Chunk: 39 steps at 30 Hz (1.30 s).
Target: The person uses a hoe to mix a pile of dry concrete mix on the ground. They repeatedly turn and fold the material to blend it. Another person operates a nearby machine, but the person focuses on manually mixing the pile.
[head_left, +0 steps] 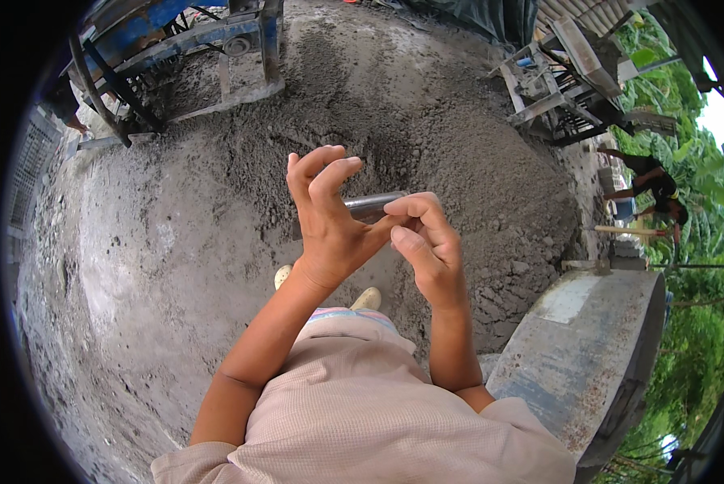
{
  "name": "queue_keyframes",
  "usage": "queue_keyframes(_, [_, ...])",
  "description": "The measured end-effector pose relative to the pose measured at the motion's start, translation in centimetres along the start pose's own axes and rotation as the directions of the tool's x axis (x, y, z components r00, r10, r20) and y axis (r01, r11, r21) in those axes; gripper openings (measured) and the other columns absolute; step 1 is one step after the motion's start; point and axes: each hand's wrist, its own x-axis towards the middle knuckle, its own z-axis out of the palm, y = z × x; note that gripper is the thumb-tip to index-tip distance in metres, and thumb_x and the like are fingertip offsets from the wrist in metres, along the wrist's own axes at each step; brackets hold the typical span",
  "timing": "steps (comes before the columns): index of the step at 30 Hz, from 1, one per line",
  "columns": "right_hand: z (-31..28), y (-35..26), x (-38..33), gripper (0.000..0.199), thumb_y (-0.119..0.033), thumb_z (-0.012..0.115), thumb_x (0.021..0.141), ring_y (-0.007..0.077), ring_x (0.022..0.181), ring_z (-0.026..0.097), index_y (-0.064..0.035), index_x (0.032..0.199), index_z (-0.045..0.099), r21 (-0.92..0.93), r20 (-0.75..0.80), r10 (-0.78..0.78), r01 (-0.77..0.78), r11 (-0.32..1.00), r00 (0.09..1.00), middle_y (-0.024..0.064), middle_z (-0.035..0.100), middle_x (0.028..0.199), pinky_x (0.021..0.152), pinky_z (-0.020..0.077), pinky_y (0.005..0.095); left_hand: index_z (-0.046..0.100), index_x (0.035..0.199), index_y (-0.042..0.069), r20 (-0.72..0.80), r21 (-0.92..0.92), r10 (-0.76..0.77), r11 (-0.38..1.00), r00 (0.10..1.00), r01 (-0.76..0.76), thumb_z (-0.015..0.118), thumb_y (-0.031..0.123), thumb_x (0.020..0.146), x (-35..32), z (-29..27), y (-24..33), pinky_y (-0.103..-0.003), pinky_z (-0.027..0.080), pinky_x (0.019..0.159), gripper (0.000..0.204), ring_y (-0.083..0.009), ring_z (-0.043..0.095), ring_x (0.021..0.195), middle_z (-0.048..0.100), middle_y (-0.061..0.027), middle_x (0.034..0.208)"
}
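- Lying just beyond the joined hands, a slim dark object (pixel 374 203) with a glossy surface sits above the person's shirt front (pixel 378 387), off the ground; its exact kind cannot be told at this angle.
- Long axis of the object: roughly left to right, its right end tipped slightly away from the wearer. The left end passes behind the left hand; the right end meets the right fingertips. Neither hand is clearly nearer.
- Left hand (pixel 327 224): raised, fingers parted and half curled, their tips clear of the object; thumb stretched rightward along its near side. Whether the thumb root bears on the object is hidden.
- Right hand (pixel 434 254): partly closed, forefinger and thumb bent about the tip of the left thumb, in apparent contact. A firm grip on the object cannot be confirmed.
- Surroundings: a heap of grey granular material (pixel 499 189) beyond the hands; a rust-marked metal container (pixel 567 355) at right; a blue-framed machine (pixel 237 48) at upper left.
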Motion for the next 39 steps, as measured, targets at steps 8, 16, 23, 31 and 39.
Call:
queue_keyframes(8, [0.4,1.3,0.0,0.022,-0.007,0.062,0.078,0.0086,0.073,0.049,-0.0008,0.098,0.056,-0.175,-0.077,-0.146,0.131,0.976,0.986,0.0049,0.049,0.095,0.064,0.0429,0.0213,0.036,0.114,0.011,-0.014,0.051,0.041,0.998,0.999,-0.040,0.081,0.029,0.055,-0.5,0.2,-0.2,-0.054,0.021,0.099,0.077,-0.0280,0.042,0.106,0.042,-0.0126,0.110])
queue_keyframes(16, [0.2,0.7,-0.2,0.018,-0.009,0.059,0.081,0.0111,0.078,0.055,0.0010,0.096,0.059,-0.317,-0.122,-0.173,0.127,0.940,0.977,0.0070,0.056,0.093,0.066,0.0460,0.0226,0.035,0.113,0.012,-0.011,0.055,0.037,0.998,0.999,-0.037,0.082,0.029,0.056,-0.6,0.0,0.1,-0.052,0.019,0.101,0.076,-0.0272,0.041,0.106,0.040,-0.0116,0.111])
queue_keyframes(23, [0.1,-0.2,-0.5,0.017,-0.007,0.058,0.080,0.0118,0.071,0.057,0.0002,0.094,0.063,-0.447,-0.138,-0.262,0.176,0.877,0.955,0.0081,0.061,0.087,0.061,0.0463,0.0234,0.035,0.112,0.012,-0.021,0.050,0.033,0.998,0.999,-0.032,0.083,0.029,0.054,-0.8,0.0,0.3,-0.053,0.020,0.100,0.077,-0.0271,0.042,0.106,0.040,-0.0120,0.112])
queue_keyframes(31, [-0.2,-0.5,-1.0,0.016,-0.003,0.056,0.082,0.0133,0.068,0.058,-0.0004,0.096,0.063,-0.507,-0.103,-0.326,0.232,0.830,0.940,0.0093,0.061,0.087,0.057,0.0461,0.0242,0.035,0.112,0.011,-0.012,0.041,0.032,0.999,0.999,-0.031,0.084,0.031,0.053,-0.8,-0.3,0.6,-0.053,0.022,0.099,0.079,-0.0280,0.041,0.106,0.042,-0.0126,0.109])
queue_keyframes(39, [-0.3,-0.6,-1.7,0.016,-0.003,0.055,0.083,0.0135,0.068,0.058,0.0010,0.097,0.062,-0.505,-0.108,-0.310,0.217,0.836,0.944,0.0097,0.062,0.086,0.056,0.0457,0.0240,0.035,0.112,0.011,-0.008,0.006,0.048,0.999,0.999,-0.048,0.084,0.034,0.053,-1.1,-0.5,0.7,-0.053,0.021,0.099,0.081,-0.0284,0.040,0.106,0.042,-0.0126,0.110])
